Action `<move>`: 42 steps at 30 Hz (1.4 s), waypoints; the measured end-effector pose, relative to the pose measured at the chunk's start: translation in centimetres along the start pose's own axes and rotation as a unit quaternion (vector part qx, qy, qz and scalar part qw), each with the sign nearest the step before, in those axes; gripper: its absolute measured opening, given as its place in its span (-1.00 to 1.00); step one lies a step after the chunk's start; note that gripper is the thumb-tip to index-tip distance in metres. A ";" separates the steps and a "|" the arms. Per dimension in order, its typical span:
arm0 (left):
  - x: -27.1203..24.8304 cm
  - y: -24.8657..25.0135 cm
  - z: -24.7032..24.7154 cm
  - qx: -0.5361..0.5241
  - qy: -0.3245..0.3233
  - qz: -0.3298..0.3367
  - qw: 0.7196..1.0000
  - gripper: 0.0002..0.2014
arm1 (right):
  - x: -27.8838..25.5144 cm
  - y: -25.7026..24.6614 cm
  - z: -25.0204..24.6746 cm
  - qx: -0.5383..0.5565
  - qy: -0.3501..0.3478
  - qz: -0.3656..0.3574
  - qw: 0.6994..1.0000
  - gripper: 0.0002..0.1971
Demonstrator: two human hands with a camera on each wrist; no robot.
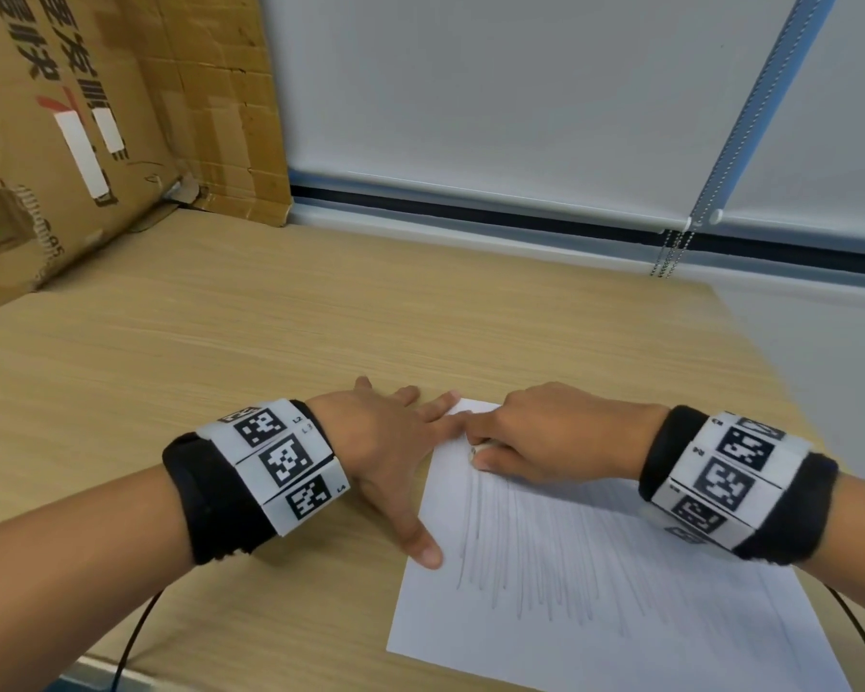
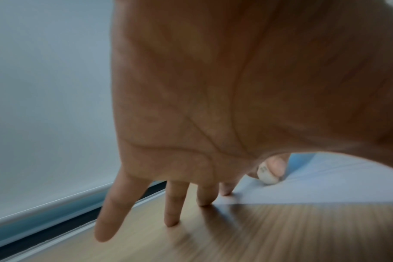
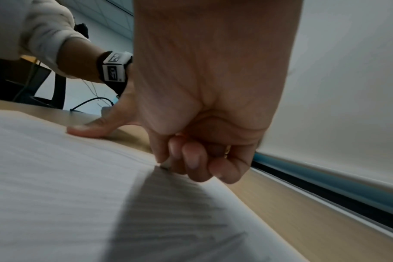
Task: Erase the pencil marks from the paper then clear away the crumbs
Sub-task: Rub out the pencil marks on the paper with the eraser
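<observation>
A white sheet of paper [image 1: 595, 591] with long grey pencil strokes lies on the wooden desk [image 1: 221, 342]. My left hand [image 1: 395, 442] lies spread flat, thumb on the paper's left edge and fingertips at its far corner. My right hand [image 1: 545, 432] pinches a small white eraser [image 1: 478, 451] and presses it on the paper near the far left corner. In the left wrist view the eraser [image 2: 267, 174] shows between thumb and finger on the paper [image 2: 337, 186]. In the right wrist view my curled fingers [image 3: 198, 159] hide most of the eraser; the paper [image 3: 56, 177] is blurred.
A large cardboard box [image 1: 71, 132] stands at the desk's back left. A window blind [image 1: 520, 92] with a bead chain [image 1: 675, 247] hangs behind the desk. A black cable [image 1: 136, 636] runs off the near edge. The desk ends just right of the paper.
</observation>
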State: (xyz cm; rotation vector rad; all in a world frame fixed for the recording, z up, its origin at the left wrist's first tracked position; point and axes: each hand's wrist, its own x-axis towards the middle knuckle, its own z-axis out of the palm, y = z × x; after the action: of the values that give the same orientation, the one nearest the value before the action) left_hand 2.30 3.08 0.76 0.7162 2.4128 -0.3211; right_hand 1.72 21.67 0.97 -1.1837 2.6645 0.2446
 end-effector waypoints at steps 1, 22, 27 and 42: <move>-0.1 0.1 -0.1 0.001 0.000 0.000 1.000 0.38 | 0.2 0.3 -0.1 0.011 0.004 0.012 1.000 -0.77; 0.1 0.3 -0.1 0.010 -0.019 -0.008 1.000 0.41 | -0.1 0.4 -0.2 -0.012 0.019 0.040 0.999 -0.76; 0.3 0.0 0.2 0.004 -0.009 -0.003 1.000 0.41 | -0.7 -0.6 0.8 -0.020 0.036 0.021 0.999 -0.75; 0.2 0.0 0.2 0.019 0.001 0.001 1.000 0.42 | 0.7 0.7 -0.3 -0.029 0.029 0.059 0.997 -0.71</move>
State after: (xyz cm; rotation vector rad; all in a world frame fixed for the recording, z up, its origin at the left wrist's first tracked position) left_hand 2.21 3.11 0.50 0.7361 2.4134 -0.3666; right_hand 0.74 21.56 1.12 -1.0657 2.8008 0.3134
